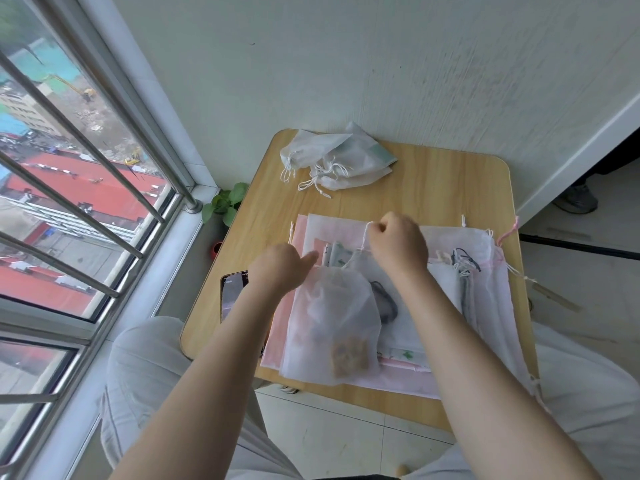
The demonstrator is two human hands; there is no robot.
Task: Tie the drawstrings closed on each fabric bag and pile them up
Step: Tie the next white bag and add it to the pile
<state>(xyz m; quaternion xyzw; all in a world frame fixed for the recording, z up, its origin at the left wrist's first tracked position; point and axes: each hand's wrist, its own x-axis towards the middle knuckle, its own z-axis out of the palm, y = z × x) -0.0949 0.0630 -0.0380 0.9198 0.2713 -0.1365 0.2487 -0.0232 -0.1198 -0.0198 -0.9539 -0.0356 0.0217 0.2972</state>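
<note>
Bags on the counter (433, 174), near and far

A pile of tied bags (332, 161) lies at the far left of the counter, by the wall. Nearer, a stack of flat bags (485, 271) covers the middle and right. On that stack lies one bag (329, 323), between the left hand (277, 268) and right hand (398, 244). A phone (232, 292) lies at the counter's left edge, under the left forearm.

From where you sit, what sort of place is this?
Probably a room high in a town building: a barred window overlooks red rooftops, and a small light wooden table stands against a plain white wall.
</note>
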